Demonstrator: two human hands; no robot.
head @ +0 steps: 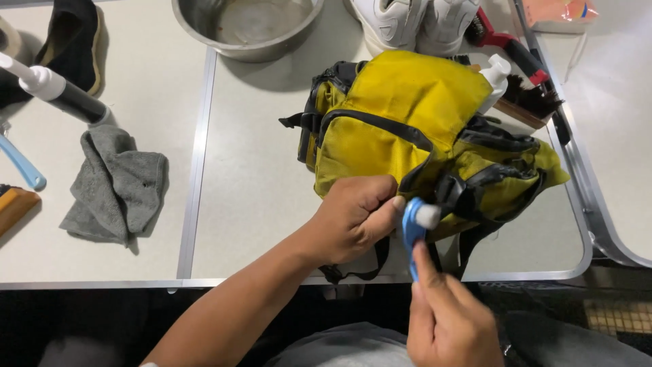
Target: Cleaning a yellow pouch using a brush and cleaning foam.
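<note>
Gripping yellow bag (401, 115) edge, left hand (353, 217); right hand (448, 319) clasping blue brush (411, 228) against it.

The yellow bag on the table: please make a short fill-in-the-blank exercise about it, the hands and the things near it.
1. The left hand grips the lower edge of the ____ bag.
2. The right hand holds a small brush with a ____ handle.
3. A grey ____ lies crumpled on the table, left of the bag.
4. Behind the bag stands a round ____ bowl.

Missing words: yellow; blue; towel; metal
</note>
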